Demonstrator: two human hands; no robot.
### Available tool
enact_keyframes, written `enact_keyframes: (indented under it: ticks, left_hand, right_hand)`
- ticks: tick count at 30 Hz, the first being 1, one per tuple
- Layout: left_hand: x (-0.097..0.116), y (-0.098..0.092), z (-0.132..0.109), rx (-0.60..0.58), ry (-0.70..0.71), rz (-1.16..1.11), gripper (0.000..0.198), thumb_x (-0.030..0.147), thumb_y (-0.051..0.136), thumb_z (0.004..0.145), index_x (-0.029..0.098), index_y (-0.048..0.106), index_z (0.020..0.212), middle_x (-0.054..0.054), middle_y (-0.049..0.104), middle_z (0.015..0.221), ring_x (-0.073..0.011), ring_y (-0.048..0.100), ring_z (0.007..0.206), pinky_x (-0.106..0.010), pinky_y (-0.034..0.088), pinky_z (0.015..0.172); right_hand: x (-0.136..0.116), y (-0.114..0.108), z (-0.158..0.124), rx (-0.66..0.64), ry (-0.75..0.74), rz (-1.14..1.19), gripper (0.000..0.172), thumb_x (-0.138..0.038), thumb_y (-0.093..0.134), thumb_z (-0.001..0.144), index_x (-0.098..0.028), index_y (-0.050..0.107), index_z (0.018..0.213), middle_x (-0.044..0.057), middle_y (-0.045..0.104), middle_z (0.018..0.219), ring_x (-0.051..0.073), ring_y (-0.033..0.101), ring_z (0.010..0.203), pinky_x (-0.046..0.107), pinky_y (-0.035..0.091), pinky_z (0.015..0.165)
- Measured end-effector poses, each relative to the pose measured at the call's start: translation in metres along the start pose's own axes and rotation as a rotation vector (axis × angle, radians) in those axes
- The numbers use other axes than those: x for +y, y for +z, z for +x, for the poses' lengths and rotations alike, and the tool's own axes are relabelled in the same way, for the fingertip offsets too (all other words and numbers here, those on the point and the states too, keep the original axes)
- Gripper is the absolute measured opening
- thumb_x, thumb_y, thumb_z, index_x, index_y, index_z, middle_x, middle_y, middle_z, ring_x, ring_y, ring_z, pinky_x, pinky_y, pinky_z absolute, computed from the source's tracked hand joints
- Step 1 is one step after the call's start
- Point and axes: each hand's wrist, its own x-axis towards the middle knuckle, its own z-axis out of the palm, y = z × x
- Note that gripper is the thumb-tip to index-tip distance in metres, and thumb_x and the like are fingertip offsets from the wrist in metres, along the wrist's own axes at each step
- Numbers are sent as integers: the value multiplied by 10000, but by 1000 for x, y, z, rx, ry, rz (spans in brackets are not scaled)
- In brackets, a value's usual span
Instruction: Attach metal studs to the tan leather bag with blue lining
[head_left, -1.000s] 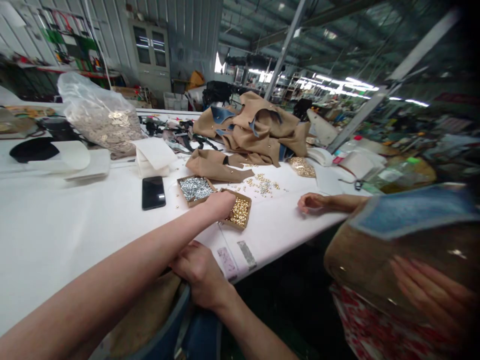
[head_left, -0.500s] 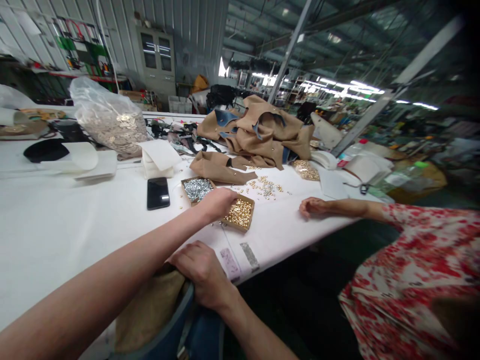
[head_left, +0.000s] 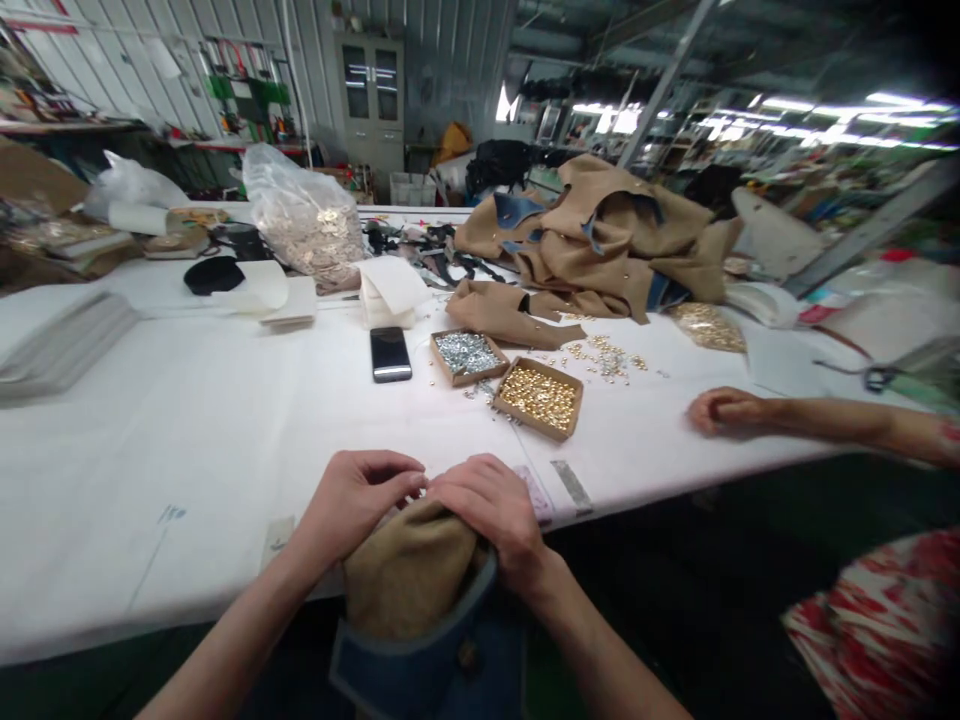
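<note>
My right hand grips the upper edge of a tan and blue cloth piece, which hangs in front of me at the table's edge. Beside it, my left hand has thumb and forefinger pinched together at the cloth's top edge. Whatever lies between those fingertips is too small to make out. Beyond my hands, a small cardboard box of gold-coloured studs sits on the table, next to another box of silver-coloured metal pieces.
A co-worker's hand rests at the table's right. Near the boxes lie a black phone, loose studs and a heap of tan cloth pieces. Further left stand a plastic bag of small parts and stacked sheets.
My left hand has come back from the gold stud box to the cloth beside my right hand. The view has swung to the right-hand cloth less and shows more of the table's left side.
</note>
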Motion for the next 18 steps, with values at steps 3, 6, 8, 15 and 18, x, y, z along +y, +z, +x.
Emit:
enact_keyframes:
  ticks: [3, 6, 8, 15, 18]
  left_hand:
    - [-9, 4, -22, 9, -46, -96, 255, 474, 894, 916, 249, 943, 1027, -53, 889, 1002, -241, 818, 908, -289, 646, 831]
    - [-8, 5, -33, -8, -43, -169, 258, 477, 887, 923, 267, 948, 1060, -46, 894, 1041, -250, 827, 967, -295, 641, 883]
    - [-5, 3, -38, -33, -34, -194, 226, 447, 878, 927, 275, 951, 1053, -42, 895, 1050, -255, 830, 998, -297, 633, 902]
    - [-7, -4, -51, -69, -32, -213, 192, 411, 852, 942, 275, 954, 1031, -38, 895, 1050, -264, 835, 1002, -313, 628, 915]
    - [-10, -6, -57, -69, -37, -221, 190, 414, 843, 957, 288, 955, 1045, -32, 896, 1060, -268, 839, 1014, -322, 634, 931]
  right_hand:
    - [-18, -1, 3, -39, -46, -32, 272, -229, 482, 1232, -161, 710, 1363, 111, 809, 1268, 249, 743, 1166, 448, 489, 1011]
    - [-33, -2, 7, -15, -34, -62, 261, -195, 501, 1223, -152, 727, 1347, 117, 801, 1256, 241, 733, 1154, 437, 501, 1015]
    - [-40, -3, 9, 6, -16, -75, 251, -181, 519, 1213, -154, 746, 1316, 117, 790, 1232, 240, 721, 1140, 426, 508, 1005]
    - [-46, 1, 4, 18, 23, -69, 266, -159, 533, 1192, -159, 764, 1324, 125, 776, 1231, 258, 727, 1123, 446, 509, 998]
    - [-47, 2, 1, 24, 51, -65, 274, -162, 535, 1185, -175, 765, 1335, 126, 778, 1242, 270, 730, 1125, 458, 514, 988]
